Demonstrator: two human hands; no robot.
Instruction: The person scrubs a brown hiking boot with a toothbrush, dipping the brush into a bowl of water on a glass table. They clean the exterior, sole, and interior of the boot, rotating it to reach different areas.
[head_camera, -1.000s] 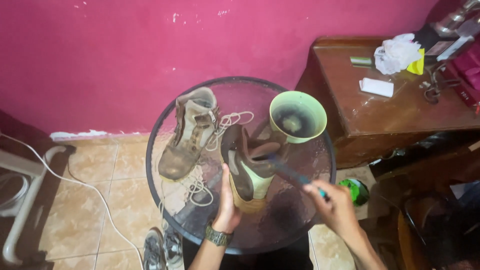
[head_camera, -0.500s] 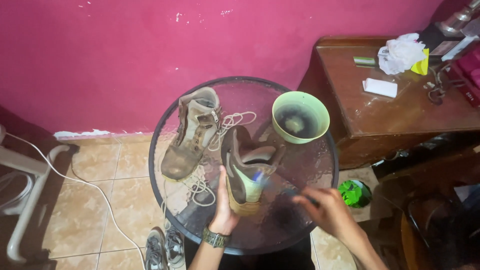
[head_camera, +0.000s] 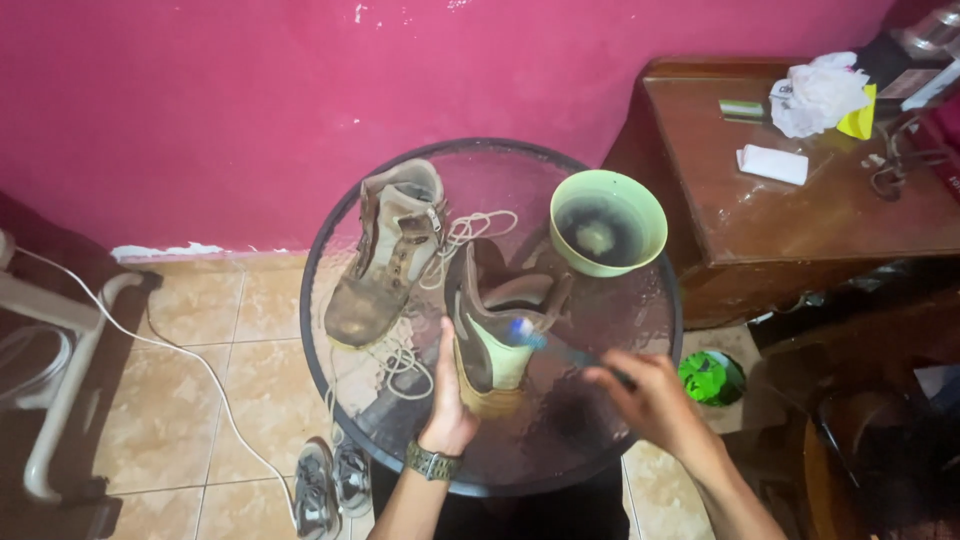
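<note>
Gripping a worn brown boot (head_camera: 492, 335) from its 9 o'clock side, the left hand (head_camera: 447, 400) lies flat and upright against the boot's outer wall, fingers extended rather than curled, a dark wristwatch (head_camera: 432, 462) on the wrist below. This boot stands near the middle of the round glass table (head_camera: 640, 400), its pale green heel panel facing the camera. At about 3 o'clock from it, the right hand (head_camera: 652, 400) is closed around the handle of a toothbrush (head_camera: 560, 345), whose blue-and-white head touches the boot's rear collar. A second boot (head_camera: 388, 255), laces loosened, lies at 10 o'clock on the table, its toe pointing toward 7 o'clock; its pale laces (head_camera: 470, 228) trail across the glass between the two boots. A light green bowl (head_camera: 607, 222) holding dark water sits at 1 o'clock, just beside the held boot's upper. Beyond the table at 2 o'clock stands a dark wooden cabinet (head_camera: 800, 230) carrying a crumpled white bag (head_camera: 818, 95) and a small white box (head_camera: 772, 164). A green bottle top (head_camera: 711, 376) shows on the floor at 3 o'clock, and a pair of grey sneakers (head_camera: 330, 485) sits beneath the table at 7 o'clock.
</note>
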